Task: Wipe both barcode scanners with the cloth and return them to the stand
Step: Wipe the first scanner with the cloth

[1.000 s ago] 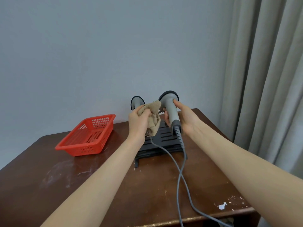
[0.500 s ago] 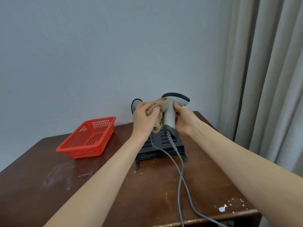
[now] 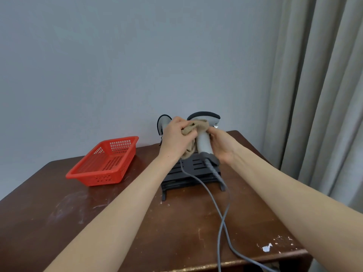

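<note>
Since 2 grey cables (image 3: 223, 217) trail across the wooden table (image 3: 59, 222) toward you, expect each scanner, light as it probably is, to drag a springy tail; leave slack. Just above the black slotted stand (image 3: 188, 171), your right hand (image 3: 223, 147) curls round the handle of the raised barcode scanner (image 3: 203, 140). That narrow handle is the sound place to hold, since the smooth plastic looks slippery. Your left hand (image 3: 176, 138) pinches the soft tan cloth (image 3: 196, 125) against its neck, under the head. Behind that hand, the other barcode scanner (image 3: 163, 122) stands upright at the stand's back, partly hidden.
</note>
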A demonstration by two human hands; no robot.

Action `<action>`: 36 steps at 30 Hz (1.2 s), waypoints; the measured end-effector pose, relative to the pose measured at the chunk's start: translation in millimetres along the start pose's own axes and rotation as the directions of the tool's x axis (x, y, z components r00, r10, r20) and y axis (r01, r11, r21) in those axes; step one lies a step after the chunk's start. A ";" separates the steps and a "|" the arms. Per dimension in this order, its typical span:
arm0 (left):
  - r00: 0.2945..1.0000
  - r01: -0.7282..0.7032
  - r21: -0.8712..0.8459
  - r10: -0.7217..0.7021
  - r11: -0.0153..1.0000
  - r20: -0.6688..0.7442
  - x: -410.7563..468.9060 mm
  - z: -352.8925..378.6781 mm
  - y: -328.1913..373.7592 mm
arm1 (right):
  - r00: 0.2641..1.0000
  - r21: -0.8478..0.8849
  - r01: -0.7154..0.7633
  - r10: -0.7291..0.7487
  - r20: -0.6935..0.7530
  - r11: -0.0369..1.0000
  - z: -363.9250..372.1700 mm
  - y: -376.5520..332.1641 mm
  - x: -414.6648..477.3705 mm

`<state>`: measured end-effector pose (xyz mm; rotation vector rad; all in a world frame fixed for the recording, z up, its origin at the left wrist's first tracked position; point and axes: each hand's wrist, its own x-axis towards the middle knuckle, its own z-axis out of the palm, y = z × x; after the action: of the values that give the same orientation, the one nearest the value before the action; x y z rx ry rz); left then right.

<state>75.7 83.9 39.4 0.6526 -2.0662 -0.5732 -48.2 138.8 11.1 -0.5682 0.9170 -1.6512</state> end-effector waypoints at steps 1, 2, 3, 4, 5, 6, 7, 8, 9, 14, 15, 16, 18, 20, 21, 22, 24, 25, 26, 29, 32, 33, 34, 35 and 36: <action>1.000 0.003 0.002 -0.003 1.000 -0.024 2.3 -0.3 -1.0 | 1.000 -0.010 -0.004 0.004 -0.008 1.000 1.8 -0.1 0.7; 1.000 0.004 -0.006 -0.005 1.000 -0.031 1.3 0.0 -0.8 | 1.000 -0.013 -0.005 0.005 -0.016 1.000 2.1 -0.3 1.5; 1.000 0.009 -0.023 -0.009 1.000 -0.020 -2.3 1.0 0.0 | 1.000 -0.009 0.004 -0.004 -0.009 1.000 1.2 -1.1 2.5; 1.000 0.010 -0.037 -0.010 0.999 0.005 -8.0 2.4 0.9 | 1.000 -0.002 0.018 -0.018 -0.004 1.000 -0.8 -1.5 3.3; 0.999 0.008 -0.044 -0.006 0.999 0.043 -14.9 4.3 1.3 | 1.000 -0.002 0.025 -0.025 -0.009 1.000 -4.0 -1.2 4.0; 0.996 -0.001 -0.038 0.004 0.999 0.089 -21.5 6.0 1.2 | 0.999 -0.004 0.020 -0.020 -0.027 1.000 -7.0 -0.4 4.9; 0.991 -0.013 -0.024 0.016 1.000 0.132 -26.6 7.0 0.0 | 0.999 -0.012 0.006 -0.006 -0.047 1.000 -8.9 1.1 4.6; 0.987 -0.028 -0.011 0.029 1.000 0.159 -28.3 7.2 -1.5 | 0.998 -0.018 -0.006 0.005 -0.068 1.000 -10.0 2.9 4.5; 0.986 -0.038 -0.007 0.038 0.999 0.164 -26.9 6.5 -3.3 | 0.997 -0.015 -0.012 0.011 -0.080 1.000 -10.9 4.5 5.2; 1.000 0.019 -0.048 -0.019 0.999 -0.004 -5.9 2.2 -5.3 | 1.000 0.012 -0.016 0.016 0.004 1.000 -1.7 5.4 5.6; 1.000 0.023 -0.050 -0.024 0.998 -0.011 -6.7 3.4 -4.0 | 1.000 0.013 -0.010 0.010 0.007 1.000 -1.2 4.8 5.5; 1.000 0.014 -0.052 -0.014 0.999 -0.002 -10.7 4.9 -2.2 | 1.000 0.008 0.001 -0.001 0.008 1.000 -1.6 4.4 5.7; 0.998 -0.046 -0.037 0.048 0.998 0.041 -24.8 8.8 0.0 | 1.000 -0.001 0.022 -0.022 0.018 1.000 -3.1 3.4 4.6; 0.989 -0.122 -0.014 0.123 0.992 0.088 -39.6 12.5 -1.0 | 1.000 0.005 0.010 -0.010 0.010 1.000 -6.7 3.1 3.9; 0.984 -0.145 -0.004 0.145 0.989 0.103 -42.6 13.2 -2.4 | 1.000 0.001 -0.001 0.001 0.006 1.000 -8.0 3.6 3.2; 0.983 -0.150 0.002 0.149 0.989 0.108 -41.8 12.4 -3.3 | 1.000 -0.007 -0.008 0.008 0.008 1.000 -9.0 4.3 2.8; 0.992 -0.108 -0.001 0.108 0.994 0.068 -31.9 9.2 -4.5 | 1.000 -0.017 -0.002 0.003 0.011 1.000 -7.4 4.8 0.8; 0.997 -0.072 -0.015 0.072 0.997 0.026 -24.5 7.2 -4.7 | 1.000 -0.022 0.000 0.000 0.009 1.000 -5.2 5.1 0.1; 0.999 -0.040 -0.030 0.039 0.999 -0.013 -17.6 5.6 -4.6 | 1.000 -0.019 0.000 0.000 0.007 1.000 -3.6 5.4 -0.2; 0.999 -0.007 -0.061 0.003 0.998 -0.052 -14.0 8.0 -2.9 | 1.000 0.018 -0.009 0.009 0.008 1.000 -1.7 4.9 -0.6; 0.999 -0.049 -0.056 0.050 0.997 0.015 -33.5 13.1 -1.5 | 1.000 0.028 -0.025 0.025 0.003 0.999 -6.1 4.7 -0.4; 0.996 -0.071 -0.052 0.073 0.996 0.047 -39.3 14.2 -2.4 | 0.999 0.031 -0.033 0.033 -0.006 0.999 -8.8 5.4 0.2; 0.993 -0.085 -0.051 0.089 0.995 0.076 -42.3 14.5 -4.2 | 0.999 0.031 -0.036 0.037 -0.024 0.999 -11.2 6.7 1.2; 0.991 -0.084 -0.055 0.089 0.995 0.098 -41.7 13.6 -5.7 | 0.999 0.032 -0.042 0.043 -0.033 0.999 -12.2 8.4 1.2; 0.992 -0.068 -0.062 0.074 0.996 0.105 -38.1 12.2 -7.3 | 0.998 0.031 -0.048 0.049 -0.034 0.998 -12.5 9.6 0.9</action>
<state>85.6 104.5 5.8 0.5217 -2.1548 -0.6371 -52.4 140.5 -4.0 -0.4944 0.9227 -1.6332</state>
